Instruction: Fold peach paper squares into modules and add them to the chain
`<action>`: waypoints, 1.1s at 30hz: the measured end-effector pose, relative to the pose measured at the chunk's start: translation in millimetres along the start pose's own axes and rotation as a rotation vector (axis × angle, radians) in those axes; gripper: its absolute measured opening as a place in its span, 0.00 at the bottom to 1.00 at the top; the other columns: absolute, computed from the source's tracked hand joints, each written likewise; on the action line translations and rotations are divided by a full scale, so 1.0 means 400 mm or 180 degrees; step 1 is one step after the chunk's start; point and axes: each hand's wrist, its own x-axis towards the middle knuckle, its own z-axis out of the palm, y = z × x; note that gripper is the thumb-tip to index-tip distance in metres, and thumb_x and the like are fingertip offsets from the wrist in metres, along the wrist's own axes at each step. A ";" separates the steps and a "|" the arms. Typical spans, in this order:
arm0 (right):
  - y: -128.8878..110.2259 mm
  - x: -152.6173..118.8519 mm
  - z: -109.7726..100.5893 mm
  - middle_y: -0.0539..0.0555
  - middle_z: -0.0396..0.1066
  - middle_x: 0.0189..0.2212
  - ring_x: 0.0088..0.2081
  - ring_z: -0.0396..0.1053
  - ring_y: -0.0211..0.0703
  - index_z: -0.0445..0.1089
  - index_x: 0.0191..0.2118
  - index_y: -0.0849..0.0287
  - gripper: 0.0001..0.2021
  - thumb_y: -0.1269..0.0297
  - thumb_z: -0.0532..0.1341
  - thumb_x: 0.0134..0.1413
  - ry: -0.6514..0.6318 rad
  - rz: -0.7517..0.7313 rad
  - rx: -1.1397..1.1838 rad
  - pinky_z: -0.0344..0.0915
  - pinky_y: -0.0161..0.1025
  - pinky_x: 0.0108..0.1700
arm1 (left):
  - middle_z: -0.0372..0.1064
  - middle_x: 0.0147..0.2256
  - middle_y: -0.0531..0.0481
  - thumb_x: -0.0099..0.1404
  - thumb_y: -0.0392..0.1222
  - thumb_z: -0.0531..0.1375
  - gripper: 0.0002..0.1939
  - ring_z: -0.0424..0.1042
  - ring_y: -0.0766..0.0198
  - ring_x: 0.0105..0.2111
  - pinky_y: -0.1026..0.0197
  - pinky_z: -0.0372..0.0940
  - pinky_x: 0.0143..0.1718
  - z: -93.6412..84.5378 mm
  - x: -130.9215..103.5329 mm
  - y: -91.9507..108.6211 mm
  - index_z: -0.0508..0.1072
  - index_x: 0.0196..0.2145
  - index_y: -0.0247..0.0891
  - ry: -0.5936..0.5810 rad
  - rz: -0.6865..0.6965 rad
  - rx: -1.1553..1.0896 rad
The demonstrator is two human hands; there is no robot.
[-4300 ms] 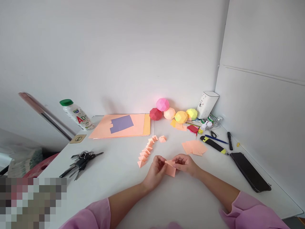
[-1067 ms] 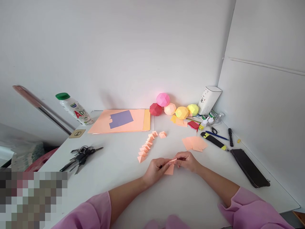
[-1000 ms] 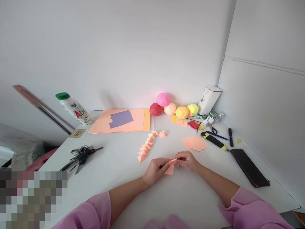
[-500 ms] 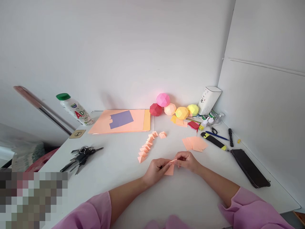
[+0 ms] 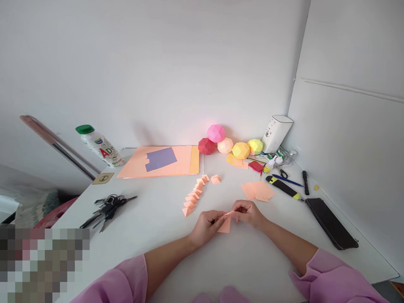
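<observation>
Between my two hands is a small piece of peach paper (image 5: 224,227), its upper edge folded over and its lower part hanging toward me. My left hand (image 5: 206,227) pinches the fold from the left, fingers closed. From the other side, my right hand (image 5: 248,213) grips the right end of the fold between thumb and fingers. Just beyond the left hand, a curved row of folded peach paper pieces (image 5: 193,196) lies on the white table (image 5: 151,235), with a few more folded pieces (image 5: 216,179) beside it. Flat peach paper squares (image 5: 259,190) lie beyond my right hand.
Faceted paper balls (image 5: 240,150) line the wall. A yellow-black utility knife (image 5: 283,187), a blue pen (image 5: 288,180), a glue bottle (image 5: 269,164) and a black case (image 5: 330,223) are at right. Keys (image 5: 109,208), a bottle (image 5: 102,147) and peach sheets (image 5: 132,162) are at left.
Both hands keep their pinch on the peach paper in nearly the same place. The whole view has shifted very slightly; nothing else visibly differs.
</observation>
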 end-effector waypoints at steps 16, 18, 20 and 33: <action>0.002 -0.005 -0.005 0.49 0.64 0.22 0.22 0.62 0.34 0.69 0.27 0.61 0.10 0.59 0.59 0.53 -0.0073 -0.0031 0.0005 0.61 0.34 0.27 | 0.58 0.18 0.53 0.63 0.56 0.49 0.24 0.53 0.68 0.20 0.65 0.51 0.20 0.001 0.001 -0.004 0.75 0.27 0.35 -0.0008 -0.0149 -0.0132; 0.005 -0.006 -0.005 0.50 0.65 0.23 0.23 0.62 0.35 0.68 0.29 0.61 0.12 0.58 0.57 0.55 -0.0064 -0.0020 0.0065 0.62 0.34 0.28 | 0.57 0.18 0.53 0.63 0.56 0.49 0.24 0.53 0.68 0.21 0.65 0.51 0.20 0.000 0.002 -0.002 0.75 0.27 0.35 0.0014 -0.0183 -0.0153; 0.006 -0.008 -0.002 0.50 0.65 0.24 0.24 0.63 0.35 0.68 0.33 0.61 0.11 0.57 0.57 0.55 -0.0099 -0.0048 0.0088 0.63 0.35 0.29 | 0.57 0.18 0.53 0.63 0.56 0.49 0.24 0.52 0.68 0.21 0.65 0.50 0.20 -0.001 0.003 0.001 0.75 0.27 0.35 -0.0004 -0.0218 -0.0174; -0.003 -0.010 0.011 0.48 0.67 0.21 0.23 0.70 0.38 0.68 0.30 0.60 0.11 0.57 0.60 0.52 0.0022 0.0031 -0.0077 0.67 0.36 0.28 | 0.64 0.25 0.52 0.59 0.54 0.55 0.17 0.60 0.67 0.24 0.65 0.57 0.24 0.005 0.002 -0.021 0.72 0.31 0.35 0.0243 -0.0619 -0.0272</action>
